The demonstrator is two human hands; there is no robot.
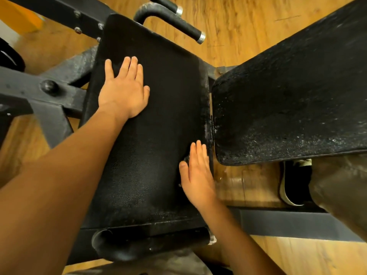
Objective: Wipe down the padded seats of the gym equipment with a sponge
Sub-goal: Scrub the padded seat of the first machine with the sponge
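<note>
Here, both hands lie flat on the seat (151,135), the long black pad in the middle of the frame. The left hand (123,90) rests at the upper left of it, fingers straight and holding nothing. The right hand (196,175) presses down at the pad's right edge, lower centre, fingers also straight. A small dark scrap shows beside its thumb, probably the sponge (186,160), though most of it is hidden under the palm and I cannot tell for sure.

A 2nd pad (288,96) fills the right of the frame, speckled with pale grit and, by the look of it, not yet wiped.

The risks, as I judge them:
- The right hand sits right at the gap between the 2 pads. A stroke further right could push the sponge off the edge to the floor (238,181).
- With a flat palm and no curl round it, the sponge may slide out under pressure.
- Grit along the seat's right edge may smear rather than lift.
</note>
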